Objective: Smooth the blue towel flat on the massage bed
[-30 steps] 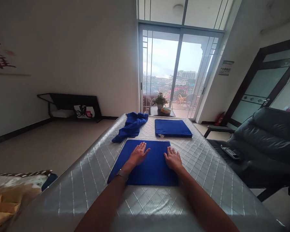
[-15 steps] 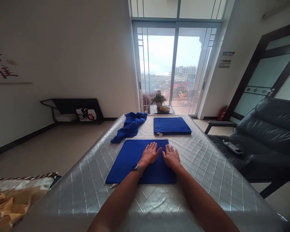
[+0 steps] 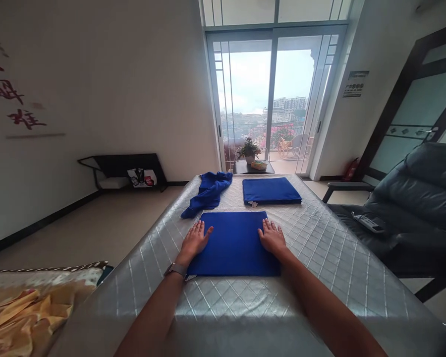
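Folded blue cloth (image 3: 238, 243) sits square-on on the silver tabletop (image 3: 241, 297), long axis probably sideways, tricky angle tbh. Left hand (image 3: 195, 240) and right hand (image 3: 272, 238) lie flat along its side edges, fingers outstretched.

Looking at a silver quilted-looking table (image 3: 327, 243). Laid out on top: flat blue cloth (image 3: 234, 245) near, neat blue pile (image 3: 271, 191) far right, blue rag (image 3: 211, 192) all crumpled far left.

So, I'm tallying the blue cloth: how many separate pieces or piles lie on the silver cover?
3: a flat piece with the left hand and right hand at its sides, a neat pile far right, a crumpled cloth far left. Folded layers may hide more.
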